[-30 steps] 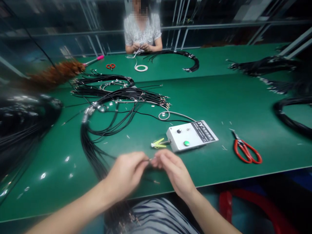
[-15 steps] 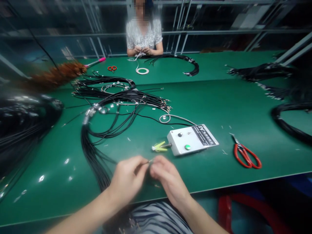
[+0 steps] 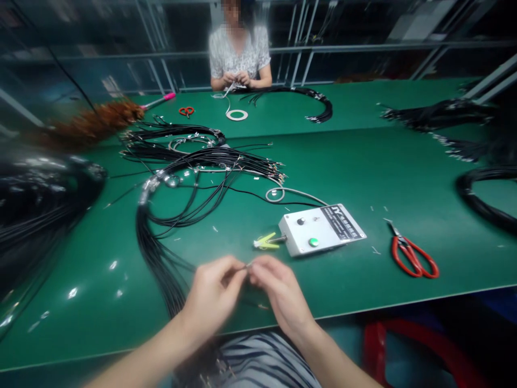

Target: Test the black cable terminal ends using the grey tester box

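My left hand (image 3: 216, 285) pinches a thin dark cable near its end, just below the white control box. My right hand (image 3: 277, 285) is closed at the same cable tip, its fingertips meeting those of the left; the small tip between them is blurred. A thick bundle of black cables (image 3: 155, 258) curves down beside my left wrist. Above my hands, the white box (image 3: 302, 237) has a green button and a yellow-green forked piece (image 3: 266, 242) on its left end. Red-handled cutters (image 3: 412, 256) lie to the right.
Across the green table (image 3: 363, 172) sits a person (image 3: 239, 59) with hands on white tape, near a tape roll (image 3: 236, 115). More black cables lie at left and at right (image 3: 476, 194). An orange duster (image 3: 100, 121) and small red scissors (image 3: 186, 111) are at the back left.
Both hands stay nearly in place, with the right fingers closing a little nearer to the cable tip. The view has shifted slightly.
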Action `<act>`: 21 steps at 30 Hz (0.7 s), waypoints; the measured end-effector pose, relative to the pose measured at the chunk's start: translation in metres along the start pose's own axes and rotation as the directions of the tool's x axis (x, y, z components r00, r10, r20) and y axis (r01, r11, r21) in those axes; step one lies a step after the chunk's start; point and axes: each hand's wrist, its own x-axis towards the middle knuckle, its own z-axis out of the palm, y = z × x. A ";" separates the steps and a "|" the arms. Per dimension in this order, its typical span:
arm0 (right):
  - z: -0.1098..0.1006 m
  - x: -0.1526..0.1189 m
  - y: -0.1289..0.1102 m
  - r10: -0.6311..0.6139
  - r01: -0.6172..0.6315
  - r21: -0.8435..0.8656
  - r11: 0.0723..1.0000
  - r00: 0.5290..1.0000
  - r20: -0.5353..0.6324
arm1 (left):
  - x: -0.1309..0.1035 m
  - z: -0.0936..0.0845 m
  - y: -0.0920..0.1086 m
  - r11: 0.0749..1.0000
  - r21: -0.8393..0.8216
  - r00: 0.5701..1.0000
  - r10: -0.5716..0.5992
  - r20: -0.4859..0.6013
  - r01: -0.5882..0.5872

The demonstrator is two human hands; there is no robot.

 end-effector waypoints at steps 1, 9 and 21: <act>0.001 0.001 0.001 -0.012 0.012 -0.008 1.000 1.000 -0.008 | 0.001 0.000 0.000 0.998 -0.051 1.000 -0.031 0.005 0.031; 0.006 0.001 -0.008 -0.079 0.081 -0.118 0.990 0.997 0.024 | 0.004 -0.001 -0.005 0.900 -0.342 0.963 -0.261 0.072 0.270; 0.018 0.011 0.005 -0.077 0.076 -0.033 0.997 0.997 -0.031 | 0.001 0.005 -0.012 0.878 -0.427 0.973 -0.231 0.020 0.217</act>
